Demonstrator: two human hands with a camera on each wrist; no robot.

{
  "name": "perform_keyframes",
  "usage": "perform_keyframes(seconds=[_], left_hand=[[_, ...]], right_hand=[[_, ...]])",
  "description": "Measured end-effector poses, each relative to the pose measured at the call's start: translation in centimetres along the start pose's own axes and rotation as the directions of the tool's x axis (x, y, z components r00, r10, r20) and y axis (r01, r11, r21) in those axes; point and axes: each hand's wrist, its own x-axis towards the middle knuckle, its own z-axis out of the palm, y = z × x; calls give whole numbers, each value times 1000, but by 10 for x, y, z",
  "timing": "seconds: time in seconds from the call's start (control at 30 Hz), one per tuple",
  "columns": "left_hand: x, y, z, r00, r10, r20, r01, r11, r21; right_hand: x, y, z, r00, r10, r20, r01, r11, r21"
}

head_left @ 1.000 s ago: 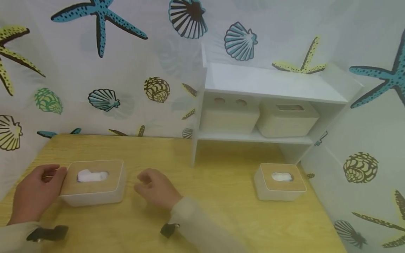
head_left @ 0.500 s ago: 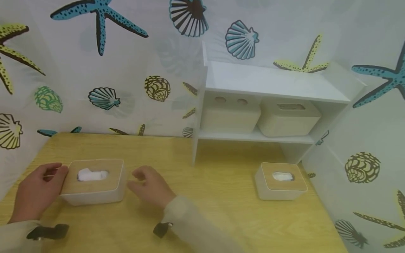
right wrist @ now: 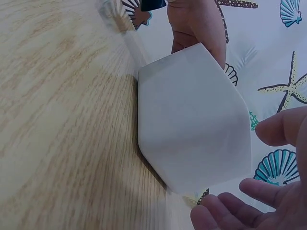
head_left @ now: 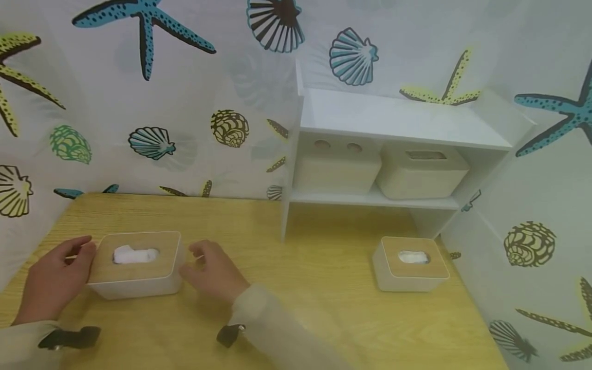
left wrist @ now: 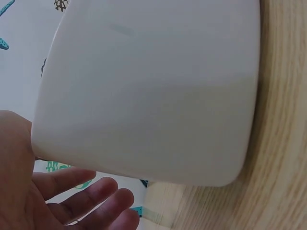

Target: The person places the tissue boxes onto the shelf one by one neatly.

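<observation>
A white tissue box (head_left: 134,289) with a wood-look lid stands on the table at the left of the head view, white tissue (head_left: 135,255) showing in its oval slot. My left hand (head_left: 59,275) is at its left side, thumb right at the lid's edge. In the left wrist view those fingers (left wrist: 103,191) are loosely bent beside the box's white wall. On the opposite side my right hand (head_left: 216,272) has its thumb close to the right wall. The right wrist view shows the right thumb and fingers (right wrist: 261,191) spread around the box's corner, nothing between them.
A second, smaller tissue box (head_left: 409,284) stands at the right of the wooden table (head_left: 324,308). Behind it is a white shelf (head_left: 398,115) with two cream boxes, one with round holes (head_left: 335,172), one with a slot (head_left: 423,177). A shell-patterned curtain (head_left: 194,77) hangs behind.
My right hand has moved left, from a gap away to right beside the tissue box. The left hand and the box have stayed almost in place.
</observation>
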Motion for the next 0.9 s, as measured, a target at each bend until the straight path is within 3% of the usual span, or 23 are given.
perform_keyframes(seconds=[0.2,0.43,0.73,0.9], left_hand=[[3,-2,-1,998,63,3,-63,998,4],[2,-1,0,996,90,24,-89,995,-41],[1,0,1,993,114,8,-112,988,-107],[2,-1,4,993,120,24,-116,985,-129]], right_hand=[[3,-4,2,1000,-15,3,15,1000,-4],[3,-14,3,1000,-16,18,15,999,47],[6,-20,9,992,-129,-4,129,990,51],[7,-23,12,988,-151,-21,151,988,20]])
